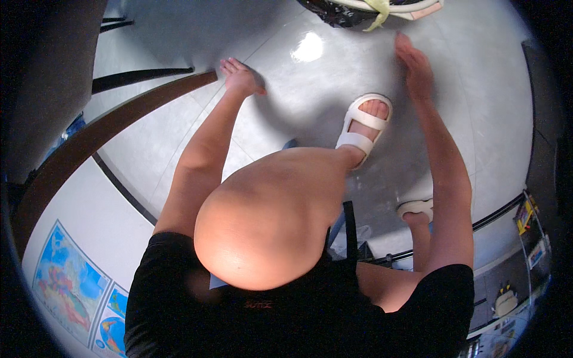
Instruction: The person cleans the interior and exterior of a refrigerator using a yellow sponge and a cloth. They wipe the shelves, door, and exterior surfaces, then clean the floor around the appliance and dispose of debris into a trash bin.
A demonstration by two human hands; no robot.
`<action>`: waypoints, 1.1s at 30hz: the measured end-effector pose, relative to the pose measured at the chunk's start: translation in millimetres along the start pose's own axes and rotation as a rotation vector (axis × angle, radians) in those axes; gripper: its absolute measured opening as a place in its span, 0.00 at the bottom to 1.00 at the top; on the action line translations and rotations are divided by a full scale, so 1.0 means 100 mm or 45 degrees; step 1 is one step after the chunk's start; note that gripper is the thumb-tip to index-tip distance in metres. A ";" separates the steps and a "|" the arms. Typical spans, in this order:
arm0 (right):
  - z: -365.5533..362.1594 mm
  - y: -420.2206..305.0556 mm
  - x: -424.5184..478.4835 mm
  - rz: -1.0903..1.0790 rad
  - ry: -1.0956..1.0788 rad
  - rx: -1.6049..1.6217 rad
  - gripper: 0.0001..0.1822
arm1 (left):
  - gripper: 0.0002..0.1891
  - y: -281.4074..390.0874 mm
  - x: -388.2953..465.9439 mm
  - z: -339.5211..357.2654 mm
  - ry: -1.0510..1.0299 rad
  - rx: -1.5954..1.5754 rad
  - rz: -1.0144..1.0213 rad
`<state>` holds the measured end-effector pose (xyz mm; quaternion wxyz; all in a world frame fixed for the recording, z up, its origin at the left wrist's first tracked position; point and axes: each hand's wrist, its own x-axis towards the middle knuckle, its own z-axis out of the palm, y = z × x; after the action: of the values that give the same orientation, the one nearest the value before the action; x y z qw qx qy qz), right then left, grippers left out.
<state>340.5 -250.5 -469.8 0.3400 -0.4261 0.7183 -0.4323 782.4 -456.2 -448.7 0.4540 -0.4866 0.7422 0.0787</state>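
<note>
My left hand (241,79) is stretched out over the grey floor (286,85), palm down, with its thumb apart and nothing seen in it. It is near the end of a curved brown edge (134,114). My right hand (414,67), somewhat blurred, reaches forward with extended fingers and no visible object. Just beyond its fingertips is the pale rim (407,8) of a container lined with a black plastic bag (340,15). A limp yellow-green strip (380,15) hangs over that rim. Between my arms are a bare bent knee (264,223) and a foot in a white sandal (365,127).
A second light sandal (416,207) shows beside my right arm. Dark thin legs (147,77) of furniture stand at the left. A world map (67,286) is on a white surface at lower left. Shelves with a small beige bag (506,303) are at lower right.
</note>
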 end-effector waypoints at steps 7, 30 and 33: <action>-0.61 0.11 -0.35 0.141 0.590 0.644 0.22 | 0.78 0.06 -0.10 -0.21 -0.100 0.059 -0.094; -0.37 -3.07 1.20 -0.338 0.100 0.622 0.20 | 0.86 0.01 -0.07 -0.26 -0.107 -0.177 -0.247; -0.43 -3.47 1.10 -0.444 0.335 0.112 0.19 | 0.84 -0.01 -0.04 -0.11 -0.087 -0.286 -0.285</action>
<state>369.9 -427.3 -149.9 0.1818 -0.4686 0.6524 -0.5672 776.9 -459.8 -438.9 0.4278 -0.6111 0.6538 0.1267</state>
